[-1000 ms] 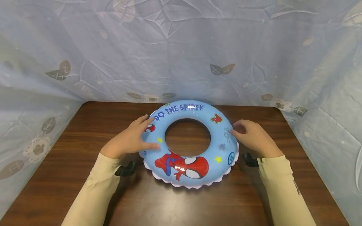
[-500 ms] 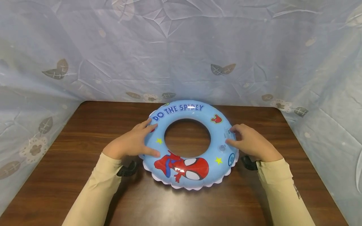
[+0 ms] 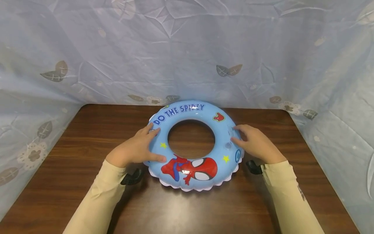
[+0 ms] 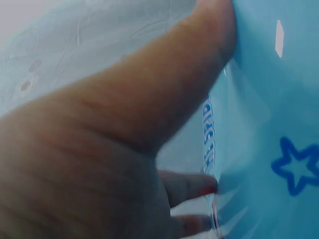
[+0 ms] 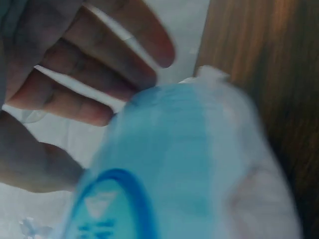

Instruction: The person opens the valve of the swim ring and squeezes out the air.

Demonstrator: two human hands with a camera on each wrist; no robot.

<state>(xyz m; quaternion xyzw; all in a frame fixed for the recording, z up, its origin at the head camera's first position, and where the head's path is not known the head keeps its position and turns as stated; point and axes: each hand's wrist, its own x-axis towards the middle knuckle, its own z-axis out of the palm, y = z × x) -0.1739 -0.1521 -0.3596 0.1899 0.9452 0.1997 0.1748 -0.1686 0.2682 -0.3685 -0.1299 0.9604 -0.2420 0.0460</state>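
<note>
A blue inflatable swim ring with a red cartoon figure, yellow stars and a scalloped white edge lies on the brown table. My left hand touches its left side, thumb and fingers spread apart over the tube. In the left wrist view, thumb and fingertips meet the blue vinyl. On the opposite side, my right hand has its fingertips against the ring's right side. The right wrist view shows these fingers loosely extended at the tube, not wrapped round it. The ring's underside is hidden.
The wooden table extends around the ring. A pale blue leaf-print curtain hangs behind the table and along both sides. Black wrist-worn devices sit beneath both wrists.
The ring has turned slightly counterclockwise and shifted a little left and away. My right hand has moved left with its side of the ring; my left hand stays nearly in place.
</note>
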